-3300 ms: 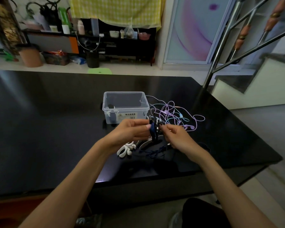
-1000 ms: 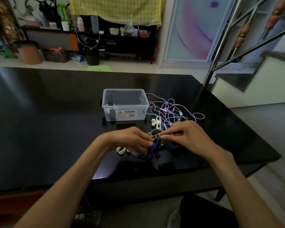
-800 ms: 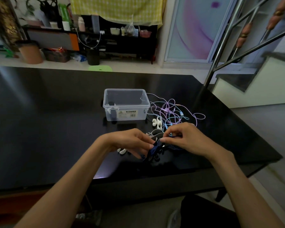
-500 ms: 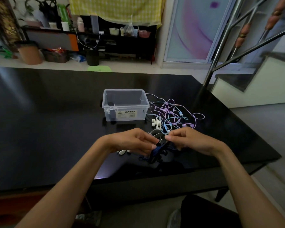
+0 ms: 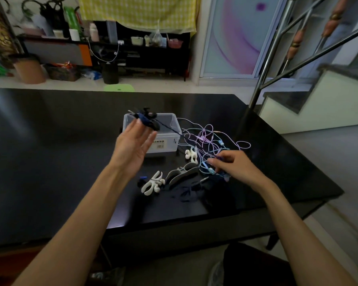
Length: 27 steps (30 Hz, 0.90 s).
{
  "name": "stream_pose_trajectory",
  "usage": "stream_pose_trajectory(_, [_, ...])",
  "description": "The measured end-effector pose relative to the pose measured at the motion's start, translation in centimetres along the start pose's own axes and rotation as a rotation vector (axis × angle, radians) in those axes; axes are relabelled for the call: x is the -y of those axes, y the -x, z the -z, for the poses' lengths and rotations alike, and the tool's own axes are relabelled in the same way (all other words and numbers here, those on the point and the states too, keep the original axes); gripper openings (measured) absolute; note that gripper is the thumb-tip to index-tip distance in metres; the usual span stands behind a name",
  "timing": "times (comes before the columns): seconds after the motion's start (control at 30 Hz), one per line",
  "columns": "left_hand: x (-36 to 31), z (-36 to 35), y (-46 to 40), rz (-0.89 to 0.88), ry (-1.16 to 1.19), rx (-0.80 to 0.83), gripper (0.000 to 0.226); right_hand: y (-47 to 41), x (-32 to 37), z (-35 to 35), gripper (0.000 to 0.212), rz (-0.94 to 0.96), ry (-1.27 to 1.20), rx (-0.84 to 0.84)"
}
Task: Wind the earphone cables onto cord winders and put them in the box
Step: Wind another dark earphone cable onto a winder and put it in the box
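Note:
My left hand [image 5: 132, 147] is raised over the clear plastic box [image 5: 175, 129], palm up with fingers spread. A dark winder wound with dark blue earphone cable [image 5: 146, 119] sits at its fingertips above the box's near left part. One blue strand trails from it to the right. My right hand [image 5: 234, 166] pinches a strand in the tangle of pink and light blue earphone cables [image 5: 209, 137], right of the box. Two white winders [image 5: 152, 183] [image 5: 191, 154] and a grey one [image 5: 182, 173] lie on the black table between my hands.
A loose dark blue cable [image 5: 186, 190] lies on the black table [image 5: 50, 162] near the front edge. A steel stair rail [image 5: 262, 79] rises past the table's far right corner. Shelves and a green stool stand beyond the far edge.
My left hand has lifted the wound blue winder away from the right hand and up over the box, then spread its fingers. My right hand has moved right onto the tangle.

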<state>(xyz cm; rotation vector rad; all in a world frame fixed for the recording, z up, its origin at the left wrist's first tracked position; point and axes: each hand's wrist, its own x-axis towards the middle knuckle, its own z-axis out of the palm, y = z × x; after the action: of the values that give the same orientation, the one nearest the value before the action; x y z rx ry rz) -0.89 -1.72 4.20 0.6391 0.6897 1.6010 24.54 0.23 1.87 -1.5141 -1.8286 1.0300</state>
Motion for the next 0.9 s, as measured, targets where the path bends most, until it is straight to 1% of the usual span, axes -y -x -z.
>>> stream_pose_trajectory(0.03, [-0.1, 0.2, -0.1, -0.019, 0.031, -0.039, 0.023, -0.1, -0.2, 0.4, 0.018, 0.007, 0.074, -0.029])
stream_pose_trajectory(0.07, [-0.3, 0.5, -0.2, -0.035, 0.064, -0.084, 0.023, -0.2, -0.4, 0.8, 0.018, -0.001, 0.185, -0.021])
stream_pose_trajectory(0.1, [-0.5, 0.9, -0.3, -0.049, 0.103, -0.129, 0.025, -0.3, -0.8, 1.0, 0.021, -0.022, 0.303, -0.005])
stream_pose_trajectory(0.13, [-0.9, 1.3, -0.5, -0.062, 0.146, -0.172, 0.028, -0.5, -1.3, 1.1, 0.023, -0.044, 0.392, -0.024])
stream_pose_trajectory(0.17, [-1.3, 1.8, -0.6, -0.077, 0.181, -0.208, 0.031, -0.7, -1.9, 1.3, 0.023, -0.072, 0.45, -0.096])
stream_pose_trajectory(0.2, [-1.6, 2.3, -0.7, -0.09, 0.195, -0.237, 0.033, -0.9, -2.4, 1.7, 0.022, -0.103, 0.457, -0.212])
stream_pose_trajectory(0.27, [-1.9, 3.0, -0.7, -0.099, 0.166, -0.266, 0.034, -0.9, -3.2, 2.6, 0.022, -0.177, 0.405, -0.451])
stream_pose_trajectory(0.3, [-1.9, 3.1, -0.6, -0.092, 0.136, -0.263, 0.034, -0.9, -3.4, 3.2, 0.026, -0.211, 0.366, -0.477])
stream_pose_trajectory(0.33, [-1.7, 3.1, -0.6, -0.083, 0.089, -0.25, 0.034, -0.9, -3.5, 3.7, 0.036, -0.258, 0.317, -0.41])
stream_pose_trajectory(0.4, [-1.1, 2.6, -0.6, -0.044, -0.052, -0.188, 0.033, -0.6, -2.8, 4.1, 0.063, -0.378, 0.258, -0.119])
stream_pose_trajectory(0.43, [-0.8, 2.1, -0.4, -0.012, -0.129, -0.137, 0.032, -0.4, -2.2, 4.0, 0.073, -0.398, 0.294, -0.025])
stream_pose_trajectory(0.47, [-0.4, 1.6, -0.3, 0.031, -0.205, -0.079, 0.032, -0.4, -1.5, 3.9, 0.074, -0.352, 0.357, -0.033])
stream_pose_trajectory(0.5, [0.1, 0.9, -0.1, 0.082, -0.283, -0.019, 0.031, -0.4, -0.4, 3.6, 0.068, -0.226, 0.397, -0.125])
stream_pose_trajectory(0.53, [0.7, 0.4, 0.1, 0.13, -0.362, 0.044, 0.03, -0.3, 0.8, 3.0, 0.058, -0.049, 0.369, -0.244])
stream_pose_trajectory(0.57, [1.2, -0.2, 0.4, 0.17, -0.432, 0.102, 0.029, 0.0, 2.5, 2.3, 0.047, 0.102, 0.244, -0.324])
stream_pose_trajectory(0.6, [1.8, -0.6, 0.5, 0.196, -0.493, 0.144, 0.028, 0.2, 4.1, 1.3, 0.041, 0.178, 0.073, -0.327])
stream_pose_trajectory(0.63, [2.4, -1.0, 0.7, 0.207, -0.542, 0.175, 0.027, 0.4, 5.5, 0.3, 0.037, 0.199, -0.086, -0.262])
stream_pose_trajectory(0.67, [2.9, -1.3, 0.7, 0.207, -0.581, 0.193, 0.026, 0.3, 6.2, -1.0, 0.035, 0.171, -0.198, -0.163])
stream_pose_trajectory(0.73, [3.5, -1.7, 0.9, 0.19, -0.599, 0.187, 0.028, 0.0, 6.4, -3.4, 0.032, 0.076, -0.309, 0.001])
stream_pose_trajectory(0.8, [3.5, -1.7, 1.0, 0.183, -0.567, 0.149, 0.03, -0.1, 6.2, -4.7, 0.032, -0.011, -0.407, 0.083])
stream_pose_trajectory(0.87, [3.5, -1.5, 1.0, 0.19, -0.523, 0.147, 0.033, -0.1, 5.9, -4.9, 0.035, -0.052, -0.551, 0.153])
stream_pose_trajectory(0.9, [3.5, -1.5, 1.0, 0.193, -0.518, 0.149, 0.035, -0.1, 5.9, -4.9, 0.034, -0.063, -0.585, 0.157])
